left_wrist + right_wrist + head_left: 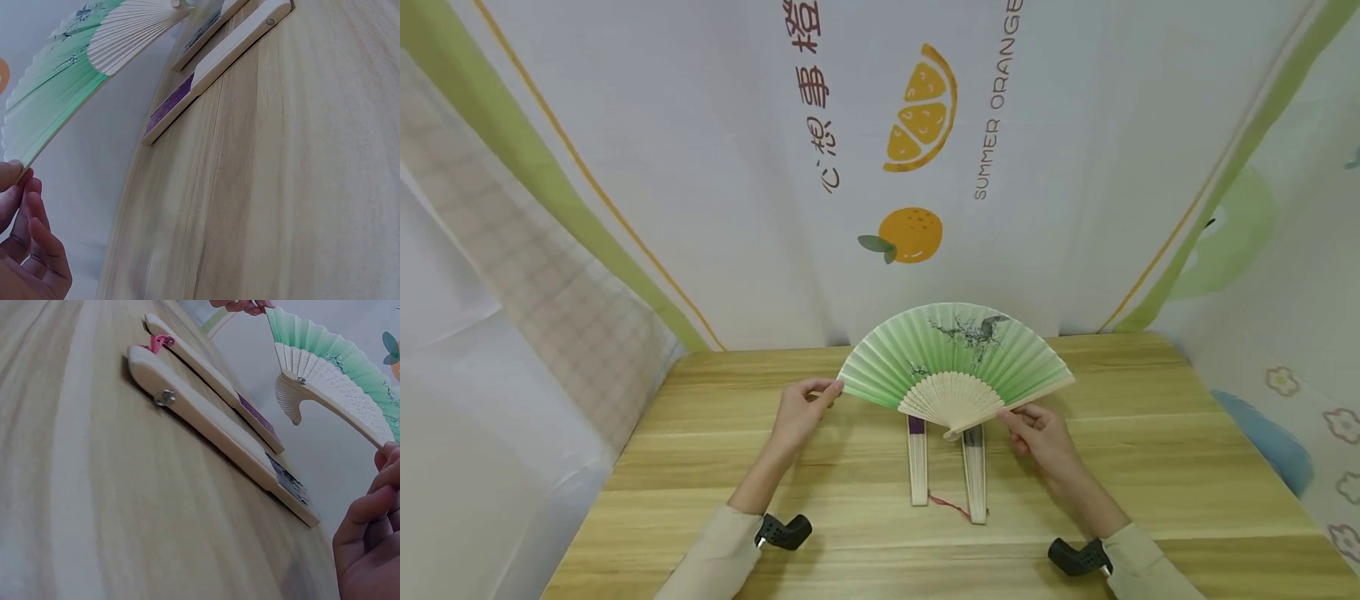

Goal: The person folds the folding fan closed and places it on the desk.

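A green folding fan (955,342) with a dark branch print is spread wide above the table. My left hand (801,410) pinches its left outer edge between thumb and fingers; the left wrist view shows this hand (31,244) at the fan's corner. My right hand (1037,433) pinches the outer rib on the other side. Beneath the spread fan lie two folded fans on the table: one with a purple section (917,458), one with a dark grey section (975,479). The raised fan hides their far ends in the head view.
The wooden table (850,558) ends at a white hanging cloth (737,208) printed with oranges. A thin red cord (949,503) lies between the lower ends of the folded fans. Black wrist devices (786,532) sit on both forearms.
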The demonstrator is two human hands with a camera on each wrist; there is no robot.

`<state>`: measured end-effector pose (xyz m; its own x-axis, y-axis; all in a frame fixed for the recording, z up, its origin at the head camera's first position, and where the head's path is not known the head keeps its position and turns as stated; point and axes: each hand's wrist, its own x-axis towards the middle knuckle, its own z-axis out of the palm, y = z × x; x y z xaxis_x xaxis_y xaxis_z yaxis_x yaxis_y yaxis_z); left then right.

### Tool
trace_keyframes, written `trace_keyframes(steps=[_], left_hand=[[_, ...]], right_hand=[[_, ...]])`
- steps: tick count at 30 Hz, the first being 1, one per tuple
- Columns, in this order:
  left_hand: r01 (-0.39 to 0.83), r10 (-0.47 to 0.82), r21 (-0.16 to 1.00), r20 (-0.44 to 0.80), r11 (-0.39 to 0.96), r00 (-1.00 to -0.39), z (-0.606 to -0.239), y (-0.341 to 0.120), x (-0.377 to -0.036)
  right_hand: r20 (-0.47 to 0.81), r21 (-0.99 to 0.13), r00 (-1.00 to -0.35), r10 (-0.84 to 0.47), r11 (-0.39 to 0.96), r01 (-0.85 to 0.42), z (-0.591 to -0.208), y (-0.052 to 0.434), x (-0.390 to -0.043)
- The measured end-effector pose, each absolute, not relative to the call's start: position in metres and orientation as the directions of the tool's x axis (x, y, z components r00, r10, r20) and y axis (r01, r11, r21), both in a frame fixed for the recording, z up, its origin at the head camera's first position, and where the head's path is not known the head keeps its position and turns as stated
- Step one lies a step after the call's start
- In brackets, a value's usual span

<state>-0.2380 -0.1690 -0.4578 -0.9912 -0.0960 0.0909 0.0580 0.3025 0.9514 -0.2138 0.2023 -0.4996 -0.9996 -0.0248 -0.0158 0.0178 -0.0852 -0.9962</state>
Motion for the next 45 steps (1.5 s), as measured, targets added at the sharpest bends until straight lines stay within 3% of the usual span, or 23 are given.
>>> trace_keyframes(steps=[10, 38, 45], left_hand=[[0.047, -0.078, 0.954, 0.074, 0.296, -0.994, -0.4532, -0.1698, -0.2392], [0.038, -0.069, 0.969, 0.057, 0.244, -0.996, -0.4508, -0.1704, -0.2377], [0.034, -0.076, 0.966, 0.055, 0.258, -0.996, -0.4514, -0.1688, -0.2404]], right_hand=[[0.026, -0.999, -0.999, -0.044, 0.021, -0.027, -0.4935, 0.206, -0.2165], [0.184, -0.98, -0.961, -0.206, 0.041, -0.196, -0.4907, 0.2009, -0.2176], [0.159, -0.981, -0.964, -0.214, 0.075, -0.178, -0.4915, 0.1987, -0.2195]])
